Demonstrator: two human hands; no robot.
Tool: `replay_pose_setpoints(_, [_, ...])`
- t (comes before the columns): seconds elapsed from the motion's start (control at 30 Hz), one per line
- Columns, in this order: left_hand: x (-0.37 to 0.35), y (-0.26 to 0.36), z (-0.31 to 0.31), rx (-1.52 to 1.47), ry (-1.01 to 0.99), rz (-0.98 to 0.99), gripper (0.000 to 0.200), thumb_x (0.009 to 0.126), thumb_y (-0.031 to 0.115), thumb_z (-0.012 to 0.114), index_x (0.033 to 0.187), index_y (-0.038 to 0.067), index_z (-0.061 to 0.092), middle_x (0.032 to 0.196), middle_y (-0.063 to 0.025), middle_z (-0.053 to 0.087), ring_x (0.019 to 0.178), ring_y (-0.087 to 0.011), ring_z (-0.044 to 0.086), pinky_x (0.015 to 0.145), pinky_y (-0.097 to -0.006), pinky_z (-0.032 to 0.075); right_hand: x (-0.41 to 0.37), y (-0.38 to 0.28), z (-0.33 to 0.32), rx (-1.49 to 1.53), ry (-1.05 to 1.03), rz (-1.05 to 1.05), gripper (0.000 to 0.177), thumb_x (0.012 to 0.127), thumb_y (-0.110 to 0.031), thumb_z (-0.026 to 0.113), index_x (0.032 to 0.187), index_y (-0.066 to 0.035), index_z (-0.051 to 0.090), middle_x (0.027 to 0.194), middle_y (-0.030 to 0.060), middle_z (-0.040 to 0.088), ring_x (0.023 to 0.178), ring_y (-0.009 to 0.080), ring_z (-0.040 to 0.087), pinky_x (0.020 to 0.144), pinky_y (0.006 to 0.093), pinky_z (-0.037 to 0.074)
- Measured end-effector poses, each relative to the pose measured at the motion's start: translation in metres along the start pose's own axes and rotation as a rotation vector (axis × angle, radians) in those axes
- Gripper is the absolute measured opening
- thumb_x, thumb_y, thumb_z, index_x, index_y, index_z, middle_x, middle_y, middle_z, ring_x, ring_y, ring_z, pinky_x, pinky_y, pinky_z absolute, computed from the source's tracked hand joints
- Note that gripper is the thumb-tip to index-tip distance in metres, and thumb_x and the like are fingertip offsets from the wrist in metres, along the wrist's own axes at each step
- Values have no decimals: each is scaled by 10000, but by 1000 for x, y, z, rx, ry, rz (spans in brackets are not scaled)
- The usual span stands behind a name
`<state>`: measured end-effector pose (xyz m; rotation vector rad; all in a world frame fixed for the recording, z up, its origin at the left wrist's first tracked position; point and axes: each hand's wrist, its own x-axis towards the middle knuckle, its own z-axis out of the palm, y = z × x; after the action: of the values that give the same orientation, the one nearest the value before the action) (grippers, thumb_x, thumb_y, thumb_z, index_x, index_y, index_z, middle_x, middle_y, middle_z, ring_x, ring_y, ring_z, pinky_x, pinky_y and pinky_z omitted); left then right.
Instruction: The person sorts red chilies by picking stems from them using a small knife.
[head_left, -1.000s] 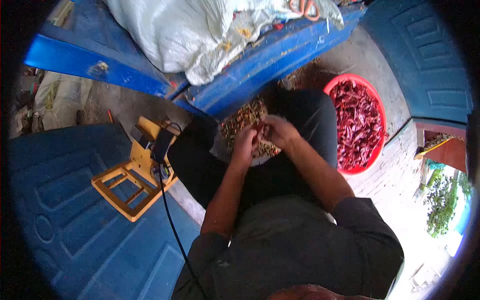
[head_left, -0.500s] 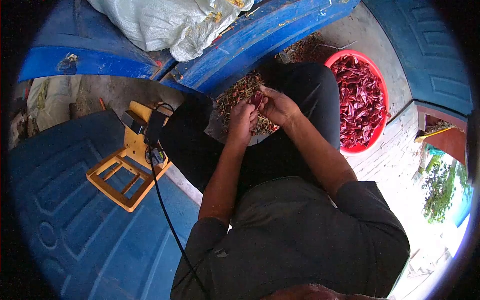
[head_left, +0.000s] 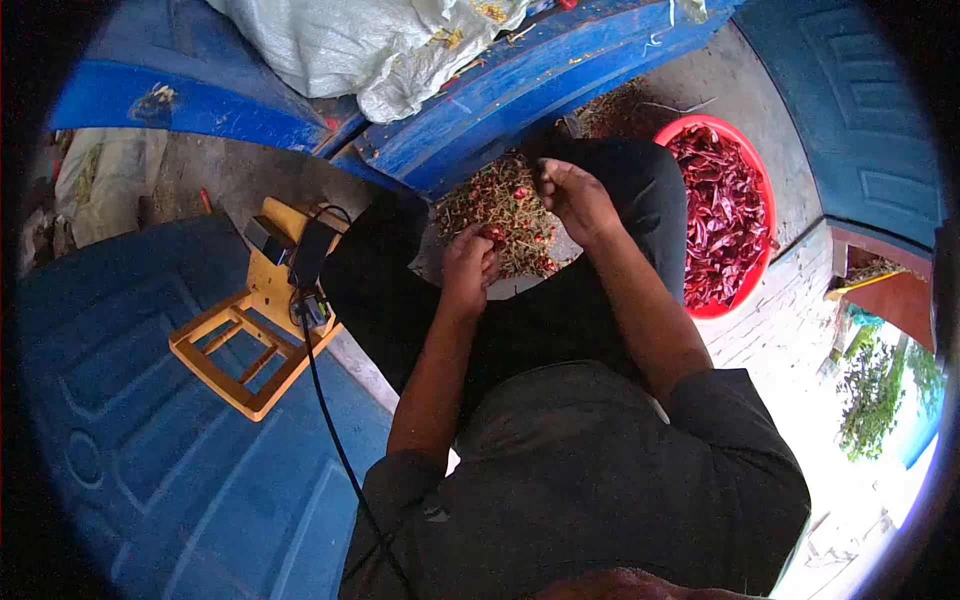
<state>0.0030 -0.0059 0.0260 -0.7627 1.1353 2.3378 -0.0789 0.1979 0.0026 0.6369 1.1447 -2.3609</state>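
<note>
A dark red dried chili pepper pokes out from the curled fingers of my left hand. Up and to the right of it is my right hand, thumb and fingertips pinched together. Whatever small thing lies in that pinch is too dark to make out. Below and between both hands spreads a pile of dry stems mixed with bits of red pepper, lying between my knees.
A red basin full of dried red chilies stands right of my knee. Ahead is a blue metal ledge with a white woven sack on it. At left, a small wooden stand carries a black device and a cable.
My hands were together on a dried chili and are now apart. The right hand has moved up and right, while the left has dropped slightly left, uncovering the stem pile.
</note>
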Motion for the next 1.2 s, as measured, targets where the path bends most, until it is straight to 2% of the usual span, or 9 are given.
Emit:
replay_pose_setpoints(0.17, [11, -4, -1, -59, -11, 22, 68, 865, 103, 538, 925, 92, 568, 587, 60, 385, 437, -49, 325, 388, -225, 241, -11, 19, -4, -677, 15, -111, 337, 913, -111, 648, 1233, -5, 641, 1099, 100, 696, 953, 188, 671, 790, 306, 525])
replay_pose_setpoints(0.23, [13, -5, -1, -58, -21, 35, 74, 866, 110, 538, 932, 94, 565, 586, 61, 374, 448, -47, 326, 398, -222, 244, -18, 18, -1, -1131, 14, -411, 367, 909, -78, 651, 1266, 3, 618, 1188, 90, 662, 1065, 157, 632, 870, 311, 512])
replay_pose_setpoints(0.43, [7, -7, 0, -20, 3, 15, 90, 895, 143, 516, 944, 93, 574, 601, 67, 391, 456, -37, 334, 402, -217, 245, -48, 8, 31, -768, -287, -142, 312, 923, -53, 643, 1235, -32, 638, 1104, 78, 658, 1030, 157, 616, 909, 319, 499])
replay_pose_setpoints(0.57, [1, -6, 2, -23, -9, 68, 121, 928, 175, 510, 978, 90, 580, 612, 68, 402, 461, -33, 334, 406, -218, 242, -51, 16, 42, -1086, -423, -619, 298, 874, -72, 722, 1166, -46, 674, 1046, 67, 668, 985, 173, 636, 844, 312, 508])
replay_pose_setpoints(0.8, [-5, 2, 20, 101, -77, -16, 136, 914, 172, 583, 996, 69, 616, 615, 66, 425, 458, -32, 344, 408, -213, 234, -66, -8, 35, -1018, -107, -725, 164, 835, -69, 743, 996, -42, 730, 940, 125, 701, 909, 257, 665, 814, 357, 511])
replay_pose_setpoints(0.87, [1, -5, 12, 100, -103, -32, 143, 922, 167, 589, 1008, 54, 610, 638, 54, 438, 480, -47, 354, 430, -234, 265, -75, -27, 15, -945, 48, -786, 118, 875, -9, 706, 992, -4, 723, 1014, 86, 713, 945, 156, 654, 852, 294, 515])
replay_pose_setpoints(1.03, [3, -9, 2, 89, -93, -58, 141, 917, 148, 600, 1002, 35, 610, 652, 38, 455, 489, -64, 369, 436, -252, 291, -135, -128, -53, -723, 514, -878, 133, 898, -36, 687, 1026, -17, 718, 987, 82, 730, 926, 152, 672, 854, 287, 525])
replay_pose_setpoints(1.1, [0, -7, 7, 116, -83, -80, 130, 917, 131, 582, 992, 29, 609, 651, 38, 462, 486, -65, 378, 430, -247, 288, -156, -154, -100, -847, 761, -838, 178, 902, -71, 690, 1066, -2, 706, 987, 83, 728, 934, 156, 675, 838, 293, 525])
replay_pose_setpoints(1.2, [3, -11, 6, 78, -174, -62, 124, 916, 128, 570, 992, 36, 609, 647, 39, 460, 482, -67, 371, 430, -249, 291, -171, -170, -201, -1441, 945, -669, 390, 856, -244, 746, 1165, -16, 677, 1001, 132, 727, 937, 188, 687, 855, 344, 522])
